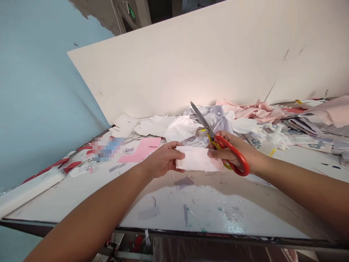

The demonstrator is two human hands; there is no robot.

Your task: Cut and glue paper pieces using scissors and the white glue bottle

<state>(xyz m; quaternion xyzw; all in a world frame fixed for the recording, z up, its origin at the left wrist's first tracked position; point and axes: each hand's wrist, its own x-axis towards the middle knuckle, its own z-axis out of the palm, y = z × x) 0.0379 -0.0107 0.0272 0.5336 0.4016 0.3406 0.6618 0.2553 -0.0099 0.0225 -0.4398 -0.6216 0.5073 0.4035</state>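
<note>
A small white rectangular piece of fabric (196, 159) is held above the table between both hands. My left hand (162, 160) pinches its left edge, fingers closed on it. My right hand (231, 151) grips its right edge while also holding red-handled scissors (218, 142), whose closed blades point up and to the left, away from the piece. The fingers of the right hand pass through the red handle loop.
The white worktable (207, 207) is littered with small scraps. Piles of white, pink and printed fabric (259, 116) lie at the back right, a pink sheet (143, 149) at the left. A white roll (29, 189) rests at the left edge. A large white board (218, 62) stands behind.
</note>
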